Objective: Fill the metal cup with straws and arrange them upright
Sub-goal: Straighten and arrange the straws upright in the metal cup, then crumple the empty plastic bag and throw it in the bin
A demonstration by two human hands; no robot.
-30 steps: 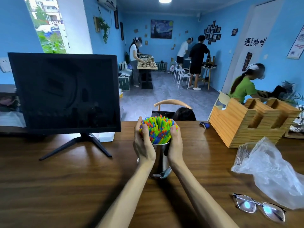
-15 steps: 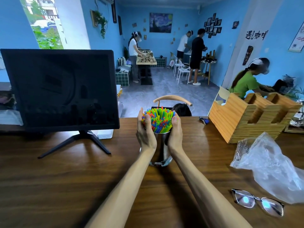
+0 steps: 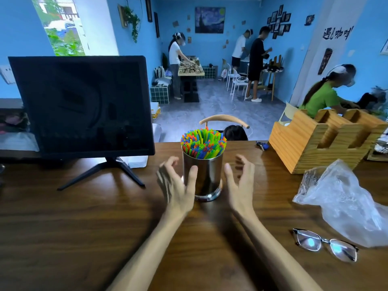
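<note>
Wooden table [image 3: 63, 217], straw-filled metal cup [image 3: 204, 177]

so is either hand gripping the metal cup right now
No, the left hand and right hand hover open on either side of the metal cup, fingers spread.

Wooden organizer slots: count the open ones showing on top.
2. The wooden organizer at the table's far right shows a left slot and a right slot; its right end is cropped, so more may be hidden.

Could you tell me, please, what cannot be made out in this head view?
- Lower straws: hidden inside the cup.
- Left hand: fingers motion-blurred; contact with the cup unclear.
- Wooden holder slots: contents not visible.
- Plastic bag: cut off at the right edge.
</note>
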